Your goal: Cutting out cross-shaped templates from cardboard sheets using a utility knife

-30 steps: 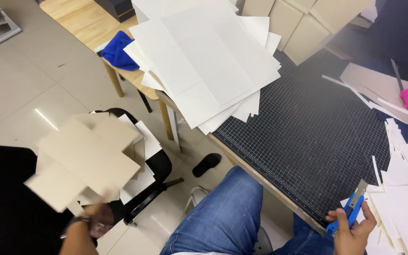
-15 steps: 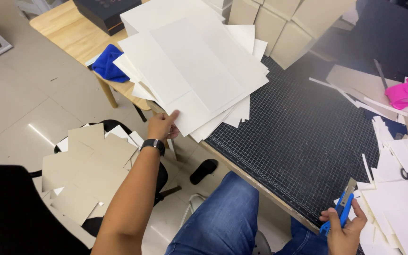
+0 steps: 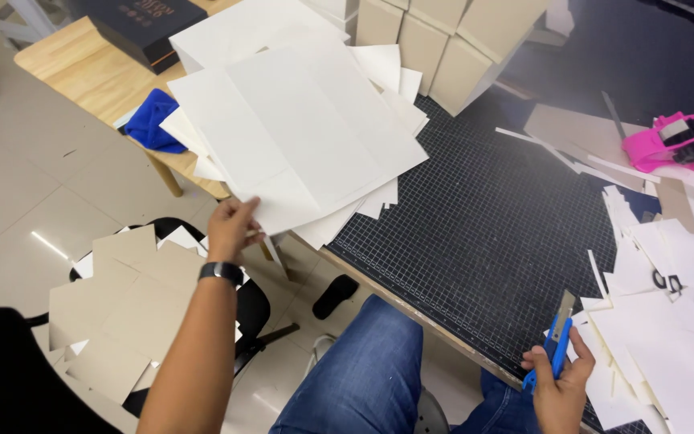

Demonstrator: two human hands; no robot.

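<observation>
My left hand [image 3: 232,227], with a black watch on its wrist, pinches the near corner of the top white sheet [image 3: 303,133] on a fanned stack of white card. That stack overhangs the left edge of the black gridded cutting mat [image 3: 491,233]. My right hand [image 3: 560,386] is closed around a blue utility knife [image 3: 557,338], blade pointing up, at the near right corner of the mat. A pile of cut beige cardboard pieces [image 3: 126,305] lies on a black chair at the lower left.
White offcuts [image 3: 668,321] are heaped on the mat's right side. A pink tape dispenser [image 3: 680,137] sits far right. Beige boards [image 3: 451,40] lean at the back. A blue cloth [image 3: 153,120] and a dark box [image 3: 142,20] rest on the wooden table.
My left hand dropped the beige cardboard pieces on the chair, then reached up and took hold of the top white sheet's corner. The right hand stayed put with the knife.
</observation>
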